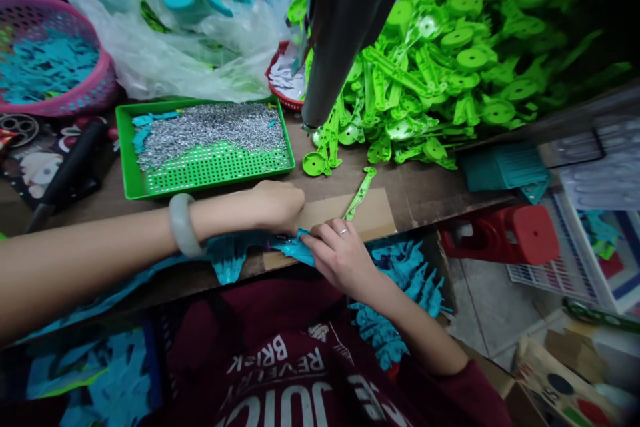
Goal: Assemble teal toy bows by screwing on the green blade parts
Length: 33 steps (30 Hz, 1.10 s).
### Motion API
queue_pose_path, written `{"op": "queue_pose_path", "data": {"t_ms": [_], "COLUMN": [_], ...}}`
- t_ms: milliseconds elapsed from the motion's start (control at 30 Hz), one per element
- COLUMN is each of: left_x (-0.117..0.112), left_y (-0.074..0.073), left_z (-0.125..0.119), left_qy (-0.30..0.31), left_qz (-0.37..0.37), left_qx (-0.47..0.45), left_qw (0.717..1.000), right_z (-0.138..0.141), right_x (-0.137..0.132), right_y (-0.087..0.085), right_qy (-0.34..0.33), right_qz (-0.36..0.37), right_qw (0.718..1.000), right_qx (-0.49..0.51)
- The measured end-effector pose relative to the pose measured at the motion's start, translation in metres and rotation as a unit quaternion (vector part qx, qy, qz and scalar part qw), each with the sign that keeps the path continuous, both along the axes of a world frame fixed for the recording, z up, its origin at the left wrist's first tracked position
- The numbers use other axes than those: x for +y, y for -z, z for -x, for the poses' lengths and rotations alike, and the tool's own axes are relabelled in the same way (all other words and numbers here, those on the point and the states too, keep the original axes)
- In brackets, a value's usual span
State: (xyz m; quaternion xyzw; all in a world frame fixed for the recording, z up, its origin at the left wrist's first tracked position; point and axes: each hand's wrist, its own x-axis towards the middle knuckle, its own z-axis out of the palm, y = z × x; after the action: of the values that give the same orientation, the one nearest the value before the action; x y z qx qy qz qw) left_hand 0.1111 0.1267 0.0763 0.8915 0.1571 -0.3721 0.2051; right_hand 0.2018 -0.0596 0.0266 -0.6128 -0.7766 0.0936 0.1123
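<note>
In the head view, your right hand grips a blue plastic piece between thumb and fingers, at the near edge of the bench. Your left hand is curled just beside it, knuckles up; its fingertips are hidden, so you cannot tell whether it grips anything. Under your hands lies a cardboard sheet, with a slim green part reaching onto it just beyond your right fingers. Past your left wrist sits a green tray of small metal parts; right of it, green plastic pieces are heaped.
</note>
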Motion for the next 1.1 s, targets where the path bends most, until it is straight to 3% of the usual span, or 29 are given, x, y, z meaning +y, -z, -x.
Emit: {"op": "queue_pose_path", "data": {"t_ms": [167, 467, 700, 800, 867, 967, 1033, 1100], "left_x": [0.005, -0.012, 0.003, -0.001, -0.014, -0.051, -0.082, -0.111], "left_y": [0.005, -0.003, 0.01, 0.011, 0.008, 0.007, 0.014, 0.028], "left_z": [0.006, 0.008, 0.014, 0.027, 0.042, 0.067, 0.079, 0.082], "left_qy": [-0.016, -0.015, -0.034, -0.039, -0.031, -0.018, -0.021, -0.062], "left_qz": [0.014, -0.042, 0.001, -0.021, -0.063, -0.141, -0.166, -0.169], "left_qx": [-0.009, -0.05, -0.029, -0.096, -0.181, -0.312, -0.384, -0.447], "left_qw": [1.0, 0.998, 0.999, 0.994, 0.981, 0.939, 0.908, 0.876], "right_z": [-0.001, 0.002, -0.007, -0.007, -0.006, -0.007, -0.011, -0.02], "right_x": [0.001, -0.001, -0.009, -0.009, -0.008, -0.005, -0.004, -0.004], "right_y": [0.002, 0.002, 0.009, 0.006, 0.003, 0.0, 0.0, 0.0], "right_qy": [-0.003, -0.03, -0.01, -0.011, -0.006, -0.006, -0.009, -0.001], "right_qz": [0.008, 0.015, -0.056, -0.041, -0.028, 0.0, 0.016, 0.018], "right_qw": [1.0, 0.998, 0.997, 0.999, 0.999, 0.999, 0.997, 0.987], "right_qx": [0.017, -0.061, 0.046, 0.031, 0.021, 0.032, 0.07, 0.157]}}
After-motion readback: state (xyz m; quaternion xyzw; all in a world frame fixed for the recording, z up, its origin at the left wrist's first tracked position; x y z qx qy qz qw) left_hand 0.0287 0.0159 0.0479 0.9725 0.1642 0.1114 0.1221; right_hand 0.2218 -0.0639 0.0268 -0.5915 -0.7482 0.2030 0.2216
